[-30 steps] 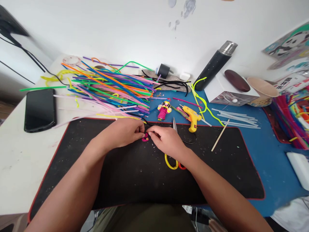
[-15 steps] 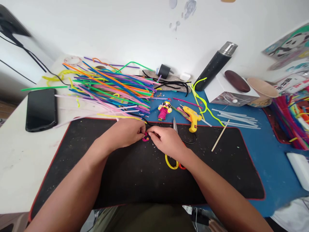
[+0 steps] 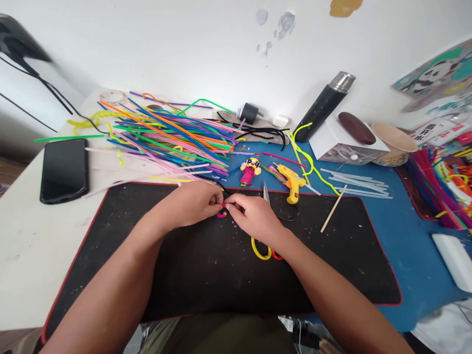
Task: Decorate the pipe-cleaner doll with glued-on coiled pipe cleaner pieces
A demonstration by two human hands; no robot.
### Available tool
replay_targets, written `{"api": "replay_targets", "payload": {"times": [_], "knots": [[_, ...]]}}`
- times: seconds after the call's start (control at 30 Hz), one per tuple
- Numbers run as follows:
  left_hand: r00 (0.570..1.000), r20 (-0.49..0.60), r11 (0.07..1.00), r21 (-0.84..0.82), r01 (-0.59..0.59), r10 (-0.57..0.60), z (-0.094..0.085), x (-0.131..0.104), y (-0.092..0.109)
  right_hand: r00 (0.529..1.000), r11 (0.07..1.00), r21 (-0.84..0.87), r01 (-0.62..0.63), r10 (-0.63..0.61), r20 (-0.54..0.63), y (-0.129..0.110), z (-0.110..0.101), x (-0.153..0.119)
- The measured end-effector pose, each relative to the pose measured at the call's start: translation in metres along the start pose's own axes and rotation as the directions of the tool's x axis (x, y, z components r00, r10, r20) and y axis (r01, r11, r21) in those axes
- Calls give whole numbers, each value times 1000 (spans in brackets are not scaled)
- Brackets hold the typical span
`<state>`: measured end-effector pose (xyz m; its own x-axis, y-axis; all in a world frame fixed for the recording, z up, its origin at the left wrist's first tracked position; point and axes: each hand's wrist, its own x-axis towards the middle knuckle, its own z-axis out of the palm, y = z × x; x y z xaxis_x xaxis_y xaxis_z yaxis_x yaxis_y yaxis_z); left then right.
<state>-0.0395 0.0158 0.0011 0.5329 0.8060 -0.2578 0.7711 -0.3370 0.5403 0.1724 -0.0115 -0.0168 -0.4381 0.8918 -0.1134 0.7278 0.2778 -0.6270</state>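
My left hand (image 3: 197, 202) is closed in a pinch on a small bent piece of magenta pipe cleaner (image 3: 221, 215) with a bit of yellow on it. From the other side my right hand (image 3: 254, 216) pinches the same piece, thumb and forefinger meeting near the left fingertips. The fingers hide part of it. Under my right hand and wrist lie scissors (image 3: 261, 250) with yellow and red handles, blades pointing away. Just beyond my hands, a small pipe-cleaner figure (image 3: 249, 173) with a magenta wound body lies beside a yellow hot glue gun (image 3: 294, 184).
Loose pipe cleaners (image 3: 165, 132) in many colours cover the back left, near a black phone (image 3: 65, 169). A dark thermos (image 3: 324, 108) stands behind several glue sticks (image 3: 357, 183). A wooden stick (image 3: 334, 209) lies on the black mat (image 3: 206, 275).
The view has shifted slightly. My right fingertips have come in closer to the left ones on the magenta pipe cleaner; otherwise both hands hold nearly the same pose.
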Motion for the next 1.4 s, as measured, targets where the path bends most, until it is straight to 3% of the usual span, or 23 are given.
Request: {"api": "replay_targets", "payload": {"times": [0.3,0.53,0.7,1.03,1.4], "knots": [[1000,-15,995,-99,0,-2,-5,-2,3,1000,989,145,5,-1,-30,5,0,-4],[999,-52,954,-300,-18,2,-8,-3,2,991,973,229,-12,41,-126,4,-1,-6],[1000,-16,948,-316,-24,20,-10,-4,9,979,963,270,-13,68,-193,4,-1,-7],[997,-74,916,-397,-50,22,-7,-4,13,968,958,288,-16,87,-235,1,-2,-10],[999,-49,908,-418,-15,-6,-7,-4,12,980,919,392,-26,101,-171,8,1,-13]]}}
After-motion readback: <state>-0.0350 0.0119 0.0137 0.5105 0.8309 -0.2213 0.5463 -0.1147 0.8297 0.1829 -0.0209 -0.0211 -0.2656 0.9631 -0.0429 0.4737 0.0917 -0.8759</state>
